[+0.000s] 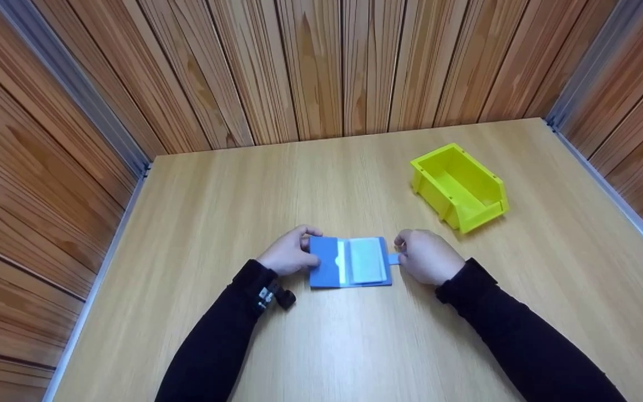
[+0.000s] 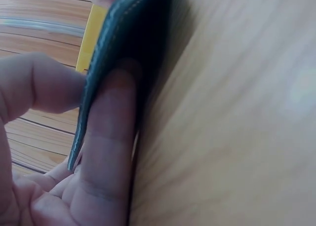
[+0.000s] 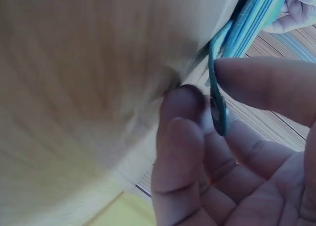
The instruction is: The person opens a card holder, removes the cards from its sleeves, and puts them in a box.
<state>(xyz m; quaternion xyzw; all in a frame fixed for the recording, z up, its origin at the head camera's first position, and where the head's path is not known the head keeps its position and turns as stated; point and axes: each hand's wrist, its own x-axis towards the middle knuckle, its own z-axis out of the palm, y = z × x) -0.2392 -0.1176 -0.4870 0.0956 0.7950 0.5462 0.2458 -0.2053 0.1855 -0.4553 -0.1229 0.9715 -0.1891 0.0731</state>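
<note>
A blue card holder (image 1: 324, 262) lies spread wide on the table, clear plastic sleeves (image 1: 367, 261) showing on its right half and a pale strip along the middle. My left hand (image 1: 291, 251) grips its left cover, with the thumb on the inner face and a finger (image 2: 109, 137) underneath, between cover and tabletop. At the right edge a short closing strap (image 1: 393, 259) sticks out. My right hand (image 1: 430, 257) is at this strap, the thumb (image 3: 261, 85) against one side and the fingers curled round the other. A snap stud (image 3: 215, 109) shows near the strap's end.
A yellow open-front bin (image 1: 438, 200) stands on the table beyond my right hand. Wood-plank walls (image 1: 316, 72) close off the back and both sides of the wooden table (image 1: 321, 346). A small dark device (image 1: 277, 296) is strapped to my left wrist.
</note>
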